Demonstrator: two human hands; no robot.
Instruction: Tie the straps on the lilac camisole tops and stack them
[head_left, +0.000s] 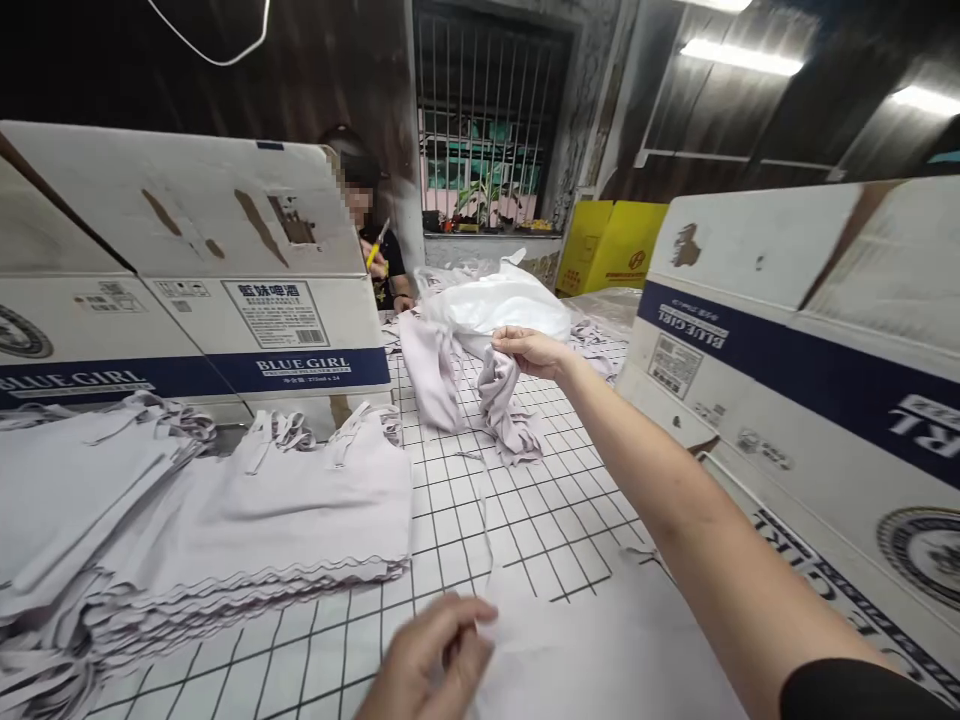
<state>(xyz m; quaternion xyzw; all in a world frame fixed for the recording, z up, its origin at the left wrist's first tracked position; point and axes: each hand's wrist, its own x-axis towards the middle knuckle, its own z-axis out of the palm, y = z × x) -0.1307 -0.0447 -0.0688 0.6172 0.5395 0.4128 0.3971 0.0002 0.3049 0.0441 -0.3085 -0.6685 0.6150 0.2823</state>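
Note:
My right hand (534, 350) reaches far across the checked table (517, 520) and is closed on a crumpled pale lilac garment (510, 410), which hangs down from my fingers onto the table. Just behind it lies a white plastic bag (495, 300) with more lilac cloth beside it. My left hand (439, 655) is near the bottom edge, fingers pinched on the edge of a flat lilac cloth piece (600, 650) spread in front of me. It is a little blurred.
Stacks of folded lilac garments (225, 530) fill the left side. Opened Blue Girl cardboard boxes stand at left (225, 300) and right (810, 370). Another person (375, 250) sits at the far end by a barred window. A yellow box (611, 245) stands behind.

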